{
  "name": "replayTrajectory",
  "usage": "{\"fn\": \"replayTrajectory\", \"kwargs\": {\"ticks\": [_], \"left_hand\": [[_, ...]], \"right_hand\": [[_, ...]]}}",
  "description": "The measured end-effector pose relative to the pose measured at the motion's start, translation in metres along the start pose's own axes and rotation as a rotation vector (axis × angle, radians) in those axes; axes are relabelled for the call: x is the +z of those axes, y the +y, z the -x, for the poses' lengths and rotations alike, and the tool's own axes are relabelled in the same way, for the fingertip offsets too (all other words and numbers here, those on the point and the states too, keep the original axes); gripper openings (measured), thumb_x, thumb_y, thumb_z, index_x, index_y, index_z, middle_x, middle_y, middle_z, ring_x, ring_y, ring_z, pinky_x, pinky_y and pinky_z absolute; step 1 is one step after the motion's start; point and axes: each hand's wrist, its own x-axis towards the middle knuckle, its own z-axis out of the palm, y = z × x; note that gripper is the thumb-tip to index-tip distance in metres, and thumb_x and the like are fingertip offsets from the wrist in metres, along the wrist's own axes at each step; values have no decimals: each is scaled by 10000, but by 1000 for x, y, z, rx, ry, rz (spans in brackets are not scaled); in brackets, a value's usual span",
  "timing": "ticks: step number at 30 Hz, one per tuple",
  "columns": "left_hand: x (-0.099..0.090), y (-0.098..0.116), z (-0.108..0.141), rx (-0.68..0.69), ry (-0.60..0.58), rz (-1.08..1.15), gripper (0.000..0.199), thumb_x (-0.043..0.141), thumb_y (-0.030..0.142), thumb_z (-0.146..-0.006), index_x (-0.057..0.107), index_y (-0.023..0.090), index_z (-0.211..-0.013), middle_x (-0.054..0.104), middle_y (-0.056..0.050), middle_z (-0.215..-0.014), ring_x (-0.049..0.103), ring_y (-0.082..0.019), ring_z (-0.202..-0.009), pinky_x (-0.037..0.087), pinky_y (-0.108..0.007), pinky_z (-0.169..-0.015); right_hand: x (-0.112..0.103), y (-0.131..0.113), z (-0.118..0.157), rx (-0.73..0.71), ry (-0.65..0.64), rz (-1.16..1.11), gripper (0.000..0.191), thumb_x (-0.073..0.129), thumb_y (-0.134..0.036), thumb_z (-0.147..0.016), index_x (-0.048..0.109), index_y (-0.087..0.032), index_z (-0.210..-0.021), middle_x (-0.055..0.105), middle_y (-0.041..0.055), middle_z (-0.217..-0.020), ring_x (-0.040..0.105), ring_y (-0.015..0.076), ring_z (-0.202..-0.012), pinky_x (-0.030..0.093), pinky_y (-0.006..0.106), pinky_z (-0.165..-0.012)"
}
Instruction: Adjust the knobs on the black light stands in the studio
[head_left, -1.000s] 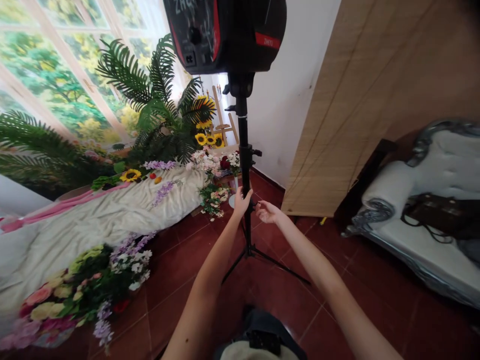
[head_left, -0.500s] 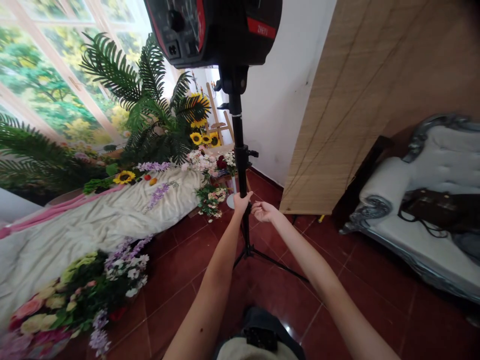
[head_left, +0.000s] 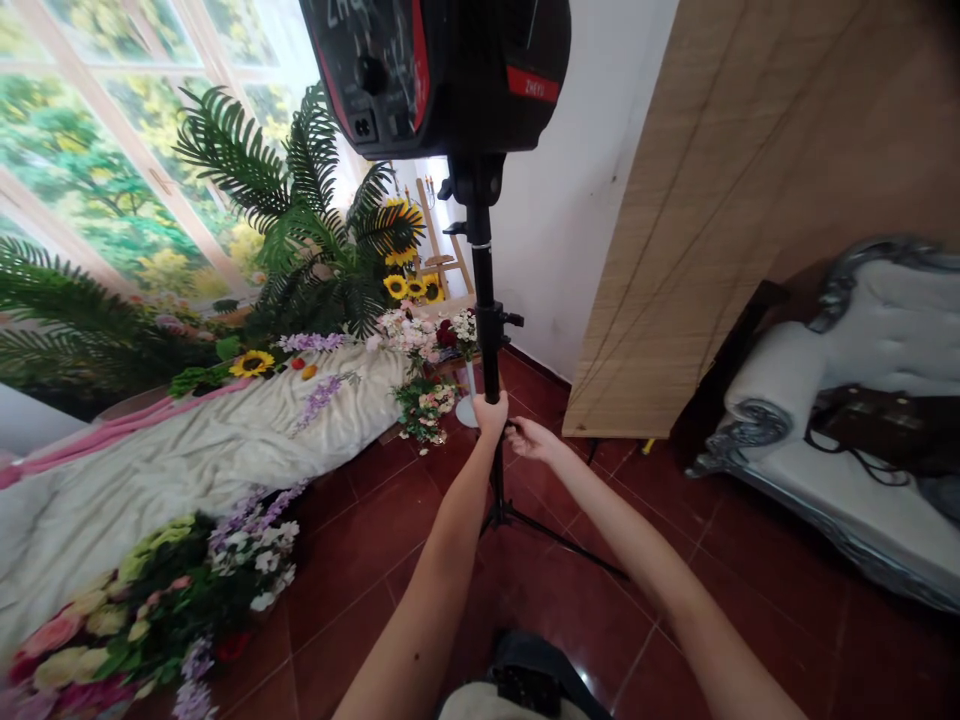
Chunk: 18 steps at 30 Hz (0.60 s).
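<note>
A black studio light (head_left: 450, 80) with red trim sits on top of a black light stand (head_left: 486, 285), close in front of me. My left hand (head_left: 491, 412) is wrapped round the stand's pole below the upper clamp collar (head_left: 495, 325). Just to the right of the pole, my right hand (head_left: 531, 438) is closed with its fingertips at a small dark knob (head_left: 511, 424) on the stand. The stand's tripod legs (head_left: 559, 540) spread over the floor below my hands.
Left are a bed-like surface with a cream cloth (head_left: 247, 440), artificial flowers (head_left: 127, 620) and palm fronds (head_left: 300, 200). A bamboo blind (head_left: 637, 240) hangs to the right. Beyond it stands a pale sofa (head_left: 892, 430) with a dark bag (head_left: 870, 420). Red tiles (head_left: 360, 600) cover the floor.
My view has shifted slightly, so the light and stand appear a little lower and further right. My left hand stays round the pole; my right fingertips stay at the knob.
</note>
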Motion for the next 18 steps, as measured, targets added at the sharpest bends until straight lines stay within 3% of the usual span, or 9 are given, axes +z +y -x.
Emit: {"fn": "replayTrajectory", "kwargs": {"ticks": [2,5,8,10,13,18], "left_hand": [[0,0,0,1,8,-3,230,659,323,-619,539,148,-530,542,-37,-521,568,-154,-560,381,-218,-495],[-1,1,0,31,5,-37,239,641,334,-642,542,148,-528,537,-36,-513,563,-152,-541,374,-225,-496],[-2,3,3,43,-7,-60,236,629,333,-663,557,145,-540,545,-36,-514,563,-148,-547,385,-228,-514],[-3,4,4,43,-12,-53,232,631,328,-666,564,143,-544,550,-36,-514,563,-146,-554,388,-226,-522],[-4,4,7,51,-9,-36,235,636,328,-664,563,144,-538,536,-28,-495,544,-137,-525,373,-224,-509],[-7,2,14,84,-8,-56,229,631,322,-675,570,141,-549,545,-28,-506,533,-131,-509,363,-226,-505]], "right_hand": [[-4,9,5,-96,63,142,303,392,-408,-913,382,-199,-693,378,-71,-522,311,50,-403,255,144,-377],[-14,11,13,-338,184,584,288,548,-474,-824,460,-201,-793,483,-45,-609,401,76,-497,305,171,-454],[-22,3,17,-545,324,1073,224,617,-407,-792,533,-216,-874,565,17,-773,506,133,-697,351,200,-556],[-25,-2,18,-599,388,1312,148,584,-350,-826,564,-232,-914,575,47,-875,525,165,-814,361,213,-601],[-24,-1,21,-597,404,1490,126,504,-314,-879,574,-249,-960,570,63,-925,528,186,-868,365,225,-617],[-20,7,31,-583,385,1542,156,460,-356,-902,566,-245,-935,568,66,-922,515,192,-871,356,234,-619]]}}
